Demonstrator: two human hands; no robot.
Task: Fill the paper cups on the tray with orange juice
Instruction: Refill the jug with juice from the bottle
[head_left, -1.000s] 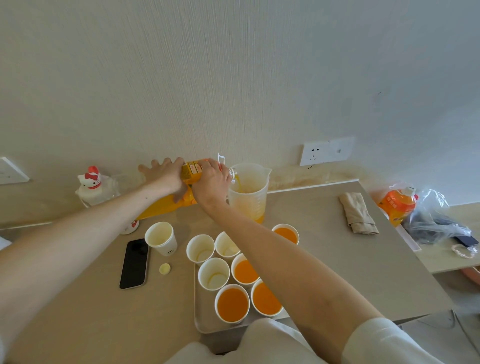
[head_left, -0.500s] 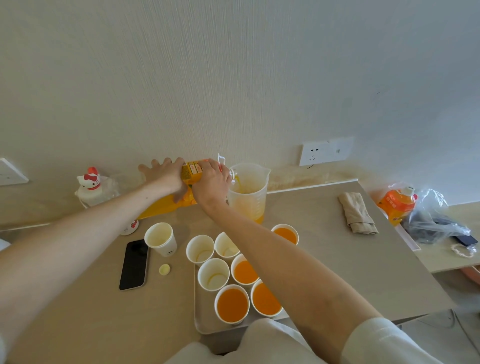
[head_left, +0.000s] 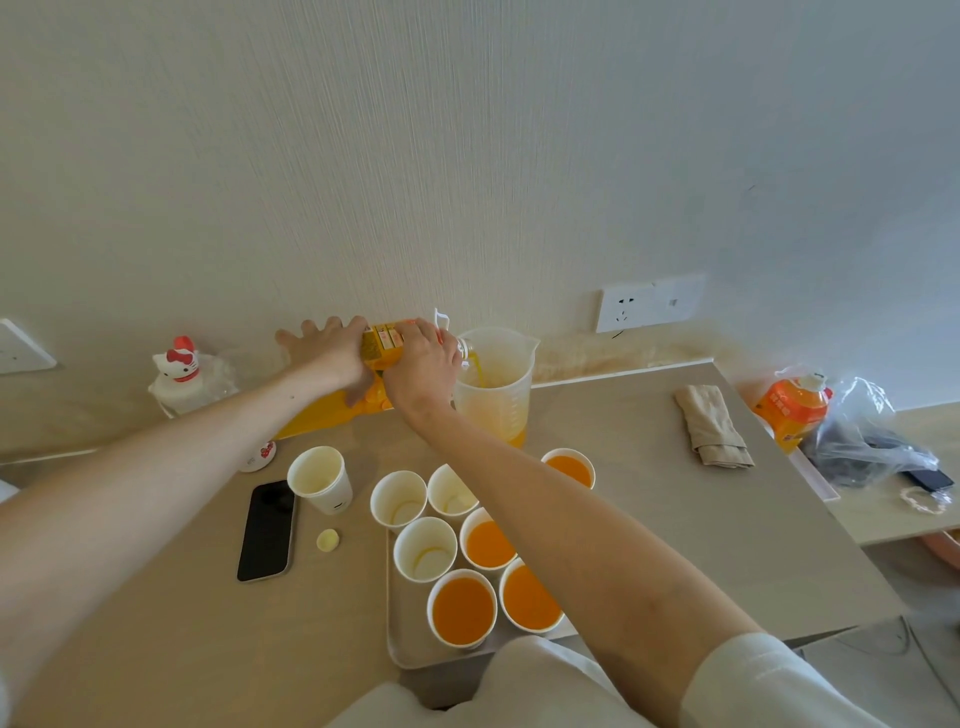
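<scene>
Both left grip (head_left: 324, 353) and right grip (head_left: 422, 364) clasp the juice bottle (head_left: 382, 344) while we fill the measuring jug (head_left: 496, 400); three empty cups (head_left: 425, 551) need pouring next.

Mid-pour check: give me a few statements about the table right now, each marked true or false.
1. The left hand and right hand both hold the bottle, tipped toward the jug. True.
2. Juice is pouring straight into a paper cup. False: it runs into the jug.
3. The cup beside the phone is empty. True.
4. The phone lies on the tray. False: it lies on the table, left of the tray.
5. The cloth lies to the right of the jug. True.
</scene>
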